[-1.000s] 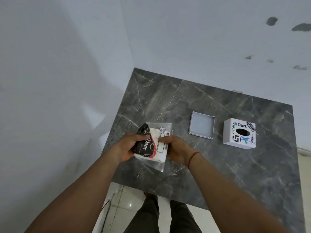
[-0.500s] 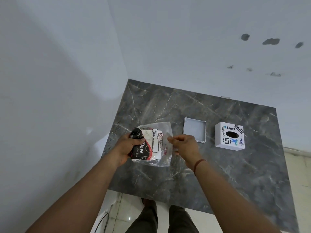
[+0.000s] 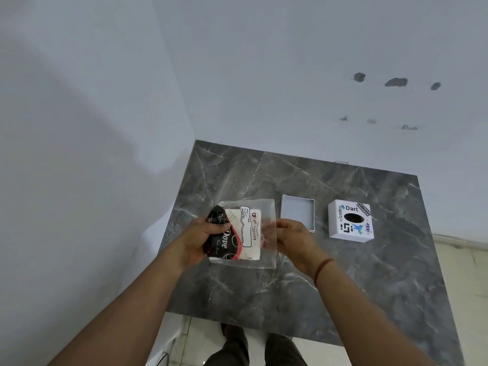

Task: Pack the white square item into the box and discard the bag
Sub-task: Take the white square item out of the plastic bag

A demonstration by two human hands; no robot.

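A clear plastic bag [image 3: 266,215] printed in black, red and white holds a white square stack of tissues [image 3: 253,249]. My left hand [image 3: 203,241] grips the bag's printed left end, holding it above the table. My right hand [image 3: 293,239] pinches the bag's clear right edge, and the plastic is stretched flat between the two hands. To the right, a shallow white box tray [image 3: 298,215] lies open on the dark marble table [image 3: 290,291]. Further right stands a white cube box [image 3: 350,220] with stickers and an oval hole on top.
The table fits into a corner, with white walls at the left and at the back. Its near edge runs just in front of my legs and shoes [image 3: 253,347], and pale floor tiles show below and to the right.
My right hand has shifted from the middle of the pack to the bag's right edge. The bag is pulled out flatter and wider, and the view has tilted upwards.
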